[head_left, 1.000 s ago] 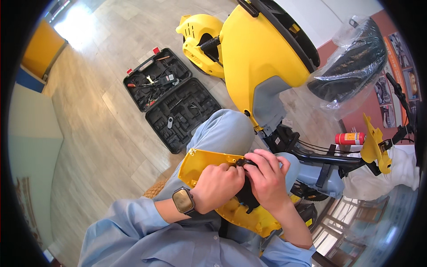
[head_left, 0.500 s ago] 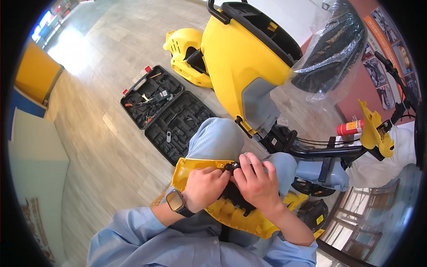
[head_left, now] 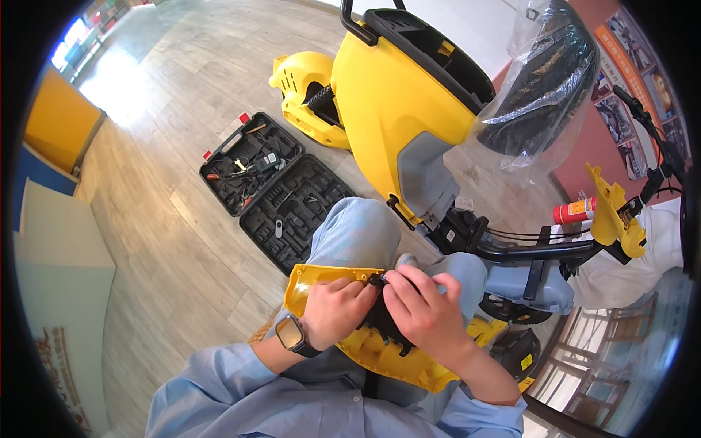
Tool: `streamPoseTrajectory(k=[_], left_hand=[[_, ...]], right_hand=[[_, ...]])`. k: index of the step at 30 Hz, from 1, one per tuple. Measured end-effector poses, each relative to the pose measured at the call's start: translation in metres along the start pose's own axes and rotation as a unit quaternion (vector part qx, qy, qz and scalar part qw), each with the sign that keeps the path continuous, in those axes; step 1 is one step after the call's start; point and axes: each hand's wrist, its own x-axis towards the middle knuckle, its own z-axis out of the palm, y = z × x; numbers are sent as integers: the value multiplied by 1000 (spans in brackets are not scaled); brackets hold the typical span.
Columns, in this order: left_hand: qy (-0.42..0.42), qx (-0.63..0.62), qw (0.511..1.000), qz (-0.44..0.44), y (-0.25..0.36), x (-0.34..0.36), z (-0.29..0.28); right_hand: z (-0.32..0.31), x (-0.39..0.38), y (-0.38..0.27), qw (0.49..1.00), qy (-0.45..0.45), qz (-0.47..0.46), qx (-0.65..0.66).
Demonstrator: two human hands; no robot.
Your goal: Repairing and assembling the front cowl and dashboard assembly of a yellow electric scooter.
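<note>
A yellow molded panel [head_left: 394, 369], with a black insert [head_left: 383, 317], rests across my lap. My left hand [head_left: 336, 310], a watch on its wrist, is curled over the panel beside a small black fitting [head_left: 376, 279] on the upper edge; what its fingertips hold is hidden. My right hand [head_left: 431, 314] has its thumb and fingers closed around that fitting from the right.
An open black tool case [head_left: 285, 212] lies on the floor ahead. A large yellow machine body [head_left: 383, 98], bagged black seat [head_left: 544, 87], black frame with handlebar [head_left: 531, 252] and red cylinder [head_left: 573, 212] are ahead and right. A yellow partition [head_left: 62, 120] is far left.
The camera view has shifted since a second ago. My right index finger and thumb have shifted slightly on the black fitting; my left hand stays curled beside it.
</note>
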Motion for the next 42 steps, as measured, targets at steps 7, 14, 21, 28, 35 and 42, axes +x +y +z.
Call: streamPoseTrajectory(k=[7,14,21,28,35,42], left_hand=[[-15,4,1000,-13,1,-1,-2],[-25,33,998,40,0,0,-5],[-73,66,993,65,1,12,-15],[-160,-542,799,-205,32,6,-60],[-225,-840,434,-235,63,-12,-48],[-220,-895,270,-279,77,-11,-45]], right_hand=[[-24,-23,-2,979,23,172,109],[-34,-60,-14,949,46,271,157],[-48,-92,-30,911,55,367,181],[-61,-97,-58,806,162,440,360],[-71,-74,-75,681,284,386,554],[-71,-63,-82,670,306,344,582]])
